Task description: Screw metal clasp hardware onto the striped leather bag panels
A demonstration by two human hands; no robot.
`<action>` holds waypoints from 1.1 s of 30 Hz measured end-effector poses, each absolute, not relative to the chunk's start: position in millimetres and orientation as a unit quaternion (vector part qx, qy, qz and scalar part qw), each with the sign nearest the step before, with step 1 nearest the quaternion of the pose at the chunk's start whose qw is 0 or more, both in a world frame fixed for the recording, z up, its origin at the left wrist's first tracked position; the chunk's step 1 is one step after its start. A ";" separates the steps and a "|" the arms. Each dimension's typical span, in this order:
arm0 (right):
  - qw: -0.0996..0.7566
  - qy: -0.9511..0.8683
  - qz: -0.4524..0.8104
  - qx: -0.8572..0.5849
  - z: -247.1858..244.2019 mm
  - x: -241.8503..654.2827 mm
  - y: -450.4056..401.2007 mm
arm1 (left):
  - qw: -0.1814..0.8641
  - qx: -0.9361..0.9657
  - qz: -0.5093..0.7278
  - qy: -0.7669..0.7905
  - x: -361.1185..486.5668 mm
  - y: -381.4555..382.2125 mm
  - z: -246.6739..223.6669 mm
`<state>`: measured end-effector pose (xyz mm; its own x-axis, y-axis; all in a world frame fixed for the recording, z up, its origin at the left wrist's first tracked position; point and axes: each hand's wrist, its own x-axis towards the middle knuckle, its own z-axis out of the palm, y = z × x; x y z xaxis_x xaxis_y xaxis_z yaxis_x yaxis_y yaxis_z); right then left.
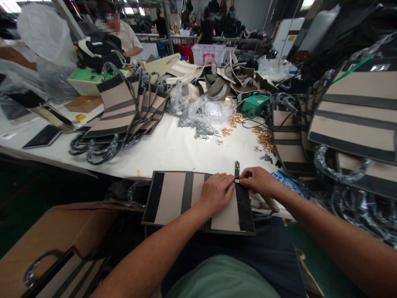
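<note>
A beige and dark grey bag panel [172, 194] lies unfolded across my lap, against the table's front edge. My left hand [218, 191] rests on its right half, fingers stretched towards the top edge and thumb apart from them. At that edge a narrow dark tab with metal fittings [237, 167] sticks up. Just below it sits a small silver metal plate [237, 181] on the panel's black strip. My right hand [256, 181] pinches at this plate with thumb and fingertips. Its other fingers are curled, and the exact contact is partly hidden.
Stacked bag panels with plastic-wrapped handles stand on the table at left [114, 111] and right [353, 120]. Loose gold fittings [264, 138], silver pieces [204, 130] and a green box [254, 105] lie beyond my hands. A cardboard box [58, 231] stands lower left. Other people are behind the table.
</note>
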<state>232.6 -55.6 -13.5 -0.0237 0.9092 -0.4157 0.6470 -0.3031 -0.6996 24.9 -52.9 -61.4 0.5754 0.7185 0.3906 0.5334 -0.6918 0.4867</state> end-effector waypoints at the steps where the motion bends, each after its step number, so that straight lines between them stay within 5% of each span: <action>1: 0.152 -0.565 0.440 -0.681 -13.6 233.4 -55.9 | 0.160 0.874 0.291 0.356 25.0 -53.0 -61.4; 12: 0.164 -0.542 0.503 -0.652 -4.7 235.7 -56.2 | 0.159 0.871 0.286 0.366 25.3 -53.2 -66.4; 24: 0.127 -0.688 0.277 -0.658 -12.0 231.1 -56.7 | 0.124 0.878 0.286 0.364 34.7 -50.4 -60.0; 33: 0.155 -0.562 0.446 -0.680 -12.1 238.1 -57.5 | 0.133 0.866 0.310 0.368 35.6 -49.7 -70.0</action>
